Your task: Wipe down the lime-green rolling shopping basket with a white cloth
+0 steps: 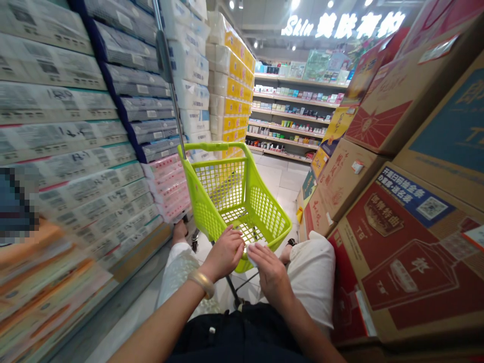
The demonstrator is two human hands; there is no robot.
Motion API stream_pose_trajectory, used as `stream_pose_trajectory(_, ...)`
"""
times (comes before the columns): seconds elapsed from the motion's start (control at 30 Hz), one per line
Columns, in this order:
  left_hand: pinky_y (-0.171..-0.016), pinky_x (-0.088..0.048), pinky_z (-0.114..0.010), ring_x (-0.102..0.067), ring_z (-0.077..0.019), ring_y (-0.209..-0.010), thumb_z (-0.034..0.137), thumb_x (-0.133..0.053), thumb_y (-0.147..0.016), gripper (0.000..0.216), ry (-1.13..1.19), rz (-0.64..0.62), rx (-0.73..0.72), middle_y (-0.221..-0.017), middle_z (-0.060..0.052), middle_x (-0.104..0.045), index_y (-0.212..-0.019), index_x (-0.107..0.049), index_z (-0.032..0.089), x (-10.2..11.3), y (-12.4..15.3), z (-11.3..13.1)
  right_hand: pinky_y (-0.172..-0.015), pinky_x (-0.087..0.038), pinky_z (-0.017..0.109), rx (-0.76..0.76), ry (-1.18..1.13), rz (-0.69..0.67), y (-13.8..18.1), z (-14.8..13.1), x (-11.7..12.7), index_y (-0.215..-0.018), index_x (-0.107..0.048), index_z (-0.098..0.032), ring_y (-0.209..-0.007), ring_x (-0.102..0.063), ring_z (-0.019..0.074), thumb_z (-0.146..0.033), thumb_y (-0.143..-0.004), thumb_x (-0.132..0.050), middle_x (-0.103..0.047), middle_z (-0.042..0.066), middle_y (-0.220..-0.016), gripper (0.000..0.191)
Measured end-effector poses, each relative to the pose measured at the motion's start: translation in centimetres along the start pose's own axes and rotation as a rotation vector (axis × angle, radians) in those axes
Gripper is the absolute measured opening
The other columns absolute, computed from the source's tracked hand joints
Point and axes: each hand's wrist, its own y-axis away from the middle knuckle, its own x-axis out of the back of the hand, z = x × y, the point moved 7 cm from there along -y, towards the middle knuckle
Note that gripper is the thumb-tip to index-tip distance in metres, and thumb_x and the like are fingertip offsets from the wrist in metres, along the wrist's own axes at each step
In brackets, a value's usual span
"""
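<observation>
A lime-green shopping cart [230, 201] stands right in front of me, its lattice basket facing up. At the basket's near rim, my left hand [226, 253], with a gold bangle at the wrist, is closed with its fingers curled over the edge. Beside it my right hand [269, 267] presses a white tissue [252, 252] against the same rim, fingers laid over it. Most of the tissue is hidden under those fingers. A thin metal pole [174, 91] rises from the cart's far left corner.
Stacked tissue packs [71, 96] wall the left side, with yellow packs [234, 85] farther on. Cardboard cartons [408, 242] are piled close on the right. Shelves of small boxes [291, 106] stand at the aisle's end. White tiled floor [276, 176] runs between.
</observation>
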Motion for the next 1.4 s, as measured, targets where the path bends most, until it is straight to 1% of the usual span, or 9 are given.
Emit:
stream_pose_trajectory(0.13, -0.114, -0.035, -0.050, -0.062, -0.0207, -0.101, 0.015, -0.040, -0.091, 0.031, -0.002, -0.006, 0.006, -0.084, -0.005, -0.072, -0.075, -0.066, 0.020, 0.0, 0.0, 0.0, -0.105, -0.050, 0.046, -0.113, 0.065, 0.125, 0.0, 1.6, 1.3, -0.124, -0.066, -0.024, -0.119, -0.063, 0.0221, -0.006, -0.092, -0.043, -0.071, 0.008, -0.121, 0.043)
stream_pose_trajectory(0.3, -0.114, -0.035, -0.051, -0.062, -0.0207, -0.100, 0.014, -0.042, -0.090, 0.028, -0.001, 0.006, 0.011, -0.084, -0.005, -0.071, -0.078, -0.066, 0.019, 0.0, 0.0, -0.1, -0.107, -0.049, 0.044, 0.022, -0.001, -0.015, 0.0, -0.6, -0.2, -0.129, -0.061, -0.024, -0.125, -0.059, 0.0198, -0.003, -0.090, -0.040, -0.069, 0.005, -0.125, 0.049)
stream_pose_trajectory(0.37, -0.113, -0.035, -0.050, -0.062, -0.0207, -0.100, 0.015, -0.042, -0.090, 0.028, 0.003, 0.002, 0.010, -0.084, -0.005, -0.071, -0.077, -0.066, 0.019, 0.1, 0.0, 0.0, -0.106, -0.050, 0.043, 0.013, 0.008, -0.004, -0.1, -0.4, 0.0, -0.129, -0.061, -0.024, -0.124, -0.060, 0.0199, -0.003, -0.090, -0.040, -0.069, 0.006, -0.125, 0.049)
stream_pose_trajectory(0.5, -0.112, -0.036, -0.050, -0.063, -0.0207, -0.099, 0.016, -0.041, -0.091, 0.030, -0.002, -0.007, 0.014, -0.085, -0.005, -0.071, -0.075, -0.065, 0.020, 0.1, 0.0, -0.1, -0.105, -0.050, 0.045, -0.093, 0.048, 0.101, -0.3, 0.8, 1.1, -0.125, -0.065, -0.024, -0.120, -0.063, 0.0215, -0.005, -0.091, -0.042, -0.071, 0.008, -0.121, 0.045)
stream_pose_trajectory(0.67, -0.114, -0.034, -0.051, -0.062, -0.0208, -0.099, 0.015, -0.042, -0.090, 0.028, -0.008, -0.009, 0.022, -0.084, -0.004, -0.070, -0.077, -0.065, 0.019, -0.1, 0.1, -0.2, -0.107, -0.048, 0.042, 0.026, -0.028, -0.026, -0.1, -1.0, -0.3, -0.131, -0.060, -0.026, -0.125, -0.058, 0.0183, -0.004, -0.091, -0.041, -0.069, 0.005, -0.125, 0.050)
stream_pose_trajectory(0.87, -0.113, -0.036, -0.049, -0.062, -0.0201, -0.098, 0.016, -0.040, -0.091, 0.030, -0.001, 0.006, 0.018, -0.084, -0.004, -0.070, -0.074, -0.065, 0.020, 0.1, 0.1, 0.0, -0.105, -0.050, 0.044, -0.075, 0.049, 0.113, -0.2, 0.8, 1.2, -0.126, -0.064, -0.024, -0.119, -0.063, 0.0208, -0.005, -0.091, -0.043, -0.071, 0.007, -0.121, 0.046)
stream_pose_trajectory(1.03, -0.110, -0.039, -0.048, -0.061, -0.0197, -0.092, 0.015, -0.041, -0.090, 0.028, -0.018, 0.007, 0.009, -0.082, -0.005, -0.069, -0.077, -0.065, 0.020, 0.2, 0.0, 0.2, -0.108, -0.048, 0.042, 0.022, -0.031, -0.036, -0.1, -0.9, -0.2, -0.132, -0.060, -0.026, -0.126, -0.058, 0.0185, -0.003, -0.090, -0.040, -0.068, 0.005, -0.126, 0.051)
stream_pose_trajectory(1.23, -0.109, -0.040, -0.047, -0.060, -0.0191, -0.091, 0.016, -0.040, -0.091, 0.030, -0.018, 0.020, -0.006, -0.081, -0.004, -0.068, -0.073, -0.064, 0.020, 0.5, 0.1, 0.3, -0.106, -0.050, 0.045, -0.097, 0.037, 0.113, -0.3, 1.1, 1.2, -0.126, -0.064, -0.025, -0.119, -0.063, 0.0214, -0.006, -0.092, -0.043, -0.071, 0.008, -0.121, 0.044)
stream_pose_trajectory(1.4, -0.108, -0.041, -0.046, -0.060, -0.0197, -0.091, 0.016, -0.041, -0.091, 0.028, -0.030, 0.006, 0.005, -0.081, -0.005, -0.068, -0.076, -0.064, 0.020, 0.4, 0.1, 0.2, -0.107, -0.049, 0.042, 0.051, -0.027, -0.031, -0.2, -0.9, -0.2, -0.131, -0.060, -0.025, -0.125, -0.058, 0.0185, -0.004, -0.092, -0.040, -0.069, 0.005, -0.126, 0.048)
